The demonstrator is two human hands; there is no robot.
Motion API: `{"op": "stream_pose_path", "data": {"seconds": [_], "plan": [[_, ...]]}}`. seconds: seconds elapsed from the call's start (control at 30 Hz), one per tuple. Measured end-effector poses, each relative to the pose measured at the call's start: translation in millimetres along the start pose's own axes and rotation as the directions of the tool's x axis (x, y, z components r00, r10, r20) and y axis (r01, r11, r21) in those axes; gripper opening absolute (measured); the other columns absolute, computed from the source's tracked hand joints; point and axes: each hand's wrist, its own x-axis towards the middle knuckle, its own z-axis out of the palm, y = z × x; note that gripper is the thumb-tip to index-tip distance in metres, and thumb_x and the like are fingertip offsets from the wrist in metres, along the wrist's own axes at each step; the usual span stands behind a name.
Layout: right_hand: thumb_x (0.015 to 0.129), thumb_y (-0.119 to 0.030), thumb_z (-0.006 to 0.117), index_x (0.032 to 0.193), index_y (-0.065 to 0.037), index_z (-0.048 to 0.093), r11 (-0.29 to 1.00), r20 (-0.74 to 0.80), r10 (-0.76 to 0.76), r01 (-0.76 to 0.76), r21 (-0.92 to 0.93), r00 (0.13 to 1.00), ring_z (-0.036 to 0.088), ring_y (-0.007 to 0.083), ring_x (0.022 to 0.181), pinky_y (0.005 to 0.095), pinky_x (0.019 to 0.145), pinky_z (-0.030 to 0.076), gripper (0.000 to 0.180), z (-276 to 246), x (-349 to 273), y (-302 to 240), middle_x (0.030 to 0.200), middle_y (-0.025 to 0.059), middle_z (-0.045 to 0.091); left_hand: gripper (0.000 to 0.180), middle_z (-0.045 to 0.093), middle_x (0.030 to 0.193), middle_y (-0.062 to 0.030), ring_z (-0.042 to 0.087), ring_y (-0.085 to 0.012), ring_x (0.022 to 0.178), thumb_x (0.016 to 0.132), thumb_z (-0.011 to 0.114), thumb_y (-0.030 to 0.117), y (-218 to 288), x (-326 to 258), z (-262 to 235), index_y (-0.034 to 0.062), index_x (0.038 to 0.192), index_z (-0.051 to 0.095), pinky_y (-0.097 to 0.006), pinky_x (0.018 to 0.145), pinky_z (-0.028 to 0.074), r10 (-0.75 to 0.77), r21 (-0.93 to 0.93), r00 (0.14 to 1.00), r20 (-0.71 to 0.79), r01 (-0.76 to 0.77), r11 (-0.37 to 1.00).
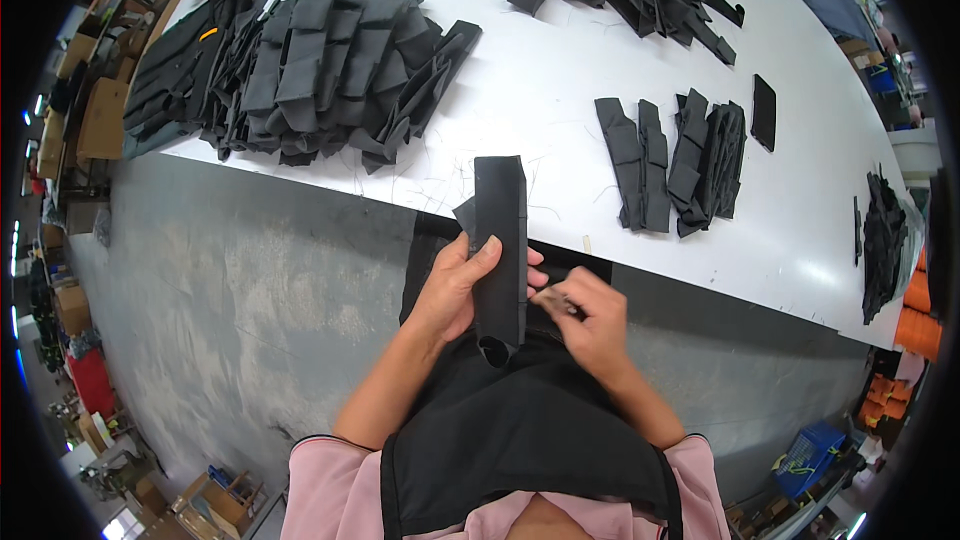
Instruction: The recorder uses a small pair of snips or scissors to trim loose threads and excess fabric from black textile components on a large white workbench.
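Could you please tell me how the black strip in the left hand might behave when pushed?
The black strip is probably light, being thin folded material. It seems fairly stiff lengthwise, since its upper end juts out straight beyond the left hand. Its curled, open lower end would likely flatten if pressed.

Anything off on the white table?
Minor: thin dark loose threads litter the glossy white tabletop near its front edge, untidy against the pale surface. Also, a flat black phone-like rectangle lies right of the short black fabric strips, unlike the cloth pieces. No damage evident.
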Motion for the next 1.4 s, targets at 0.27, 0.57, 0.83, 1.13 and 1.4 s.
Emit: {"op": "stream_pose_path", "data": {"seconds": [0.27, 0.57, 0.83, 1.13, 1.4], "plan": [[0.071, -0.005, 0.069, 0.101, -0.006, 0.061, 0.804, -0.165, -0.426, 0.288, -0.521, 0.89, 0.057, 0.0221, 0.063, 0.0302, 0.056, 0.044, 0.031, -8.6, 21.9, -1.4, 0.081, 0.0058, 0.056, 0.031, 0.063, 0.094, -0.0171, 0.065, -0.0242, 0.073, 0.095, 0.049, 0.026, 4.3, -4.0, 6.5, -0.0009, 0.112, 0.045, -0.033, 0.066, 0.054, -0.003, -0.005, 0.999, -0.041, 0.002, 1.0], [0.072, -0.005, 0.069, 0.096, -0.004, 0.062, 0.887, -0.214, -0.344, 0.241, -0.393, 0.914, 0.058, 0.0232, 0.062, 0.0307, 0.054, 0.045, 0.026, -4.5, 17.9, 2.6, 0.08, 0.0066, 0.057, 0.028, 0.064, 0.089, -0.0155, 0.064, -0.0217, 0.068, 0.095, 0.049, 0.023, 6.1, -7.3, 8.8, -0.0006, 0.11, 0.047, -0.031, 0.061, 0.053, -0.047, -0.005, 0.998, -0.03, 0.047, 0.999], [0.071, -0.004, 0.069, 0.096, -0.004, 0.063, 0.881, -0.214, -0.349, 0.241, -0.407, 0.912, 0.058, 0.0237, 0.062, 0.031, 0.055, 0.045, 0.026, -5.4, 13.5, 2.7, 0.08, 0.0073, 0.059, 0.026, 0.064, 0.085, -0.015, 0.064, -0.0207, 0.063, 0.094, 0.049, 0.021, 9.9, -10.2, 4.7, -0.0006, 0.108, 0.047, -0.03, 0.057, 0.053, -0.114, 0.036, 0.992, -0.048, 0.116, 0.993], [0.071, 0.001, 0.068, 0.096, -0.003, 0.064, 0.862, -0.23, -0.408, 0.29, -0.416, 0.884, 0.058, 0.0224, 0.062, 0.0293, 0.056, 0.046, 0.026, -6.4, 10.8, 4.8, 0.078, 0.0075, 0.059, 0.026, 0.064, 0.086, -0.0142, 0.064, -0.02, 0.064, 0.094, 0.051, 0.021, 11.6, -12.4, 5.7, -0.0005, 0.109, 0.048, -0.029, 0.058, 0.054, -0.132, 0.054, 0.991, -0.038, 0.134, 0.99], [0.072, 0.003, 0.067, 0.097, -0.003, 0.065, 0.926, -0.236, -0.34, 0.279, -0.256, 0.911, 0.058, 0.0188, 0.061, 0.0269, 0.052, 0.047, 0.025, -3.2, 12.9, 4.4, 0.081, 0.0084, 0.058, 0.028, 0.064, 0.091, -0.0121, 0.063, -0.0178, 0.068, 0.094, 0.051, 0.019, 8.9, -10.9, 12.9, -0.0002, 0.113, 0.046, -0.028, 0.062, 0.053, -0.129, 0.153, 0.989, -0.072, 0.139, 0.978]]}}
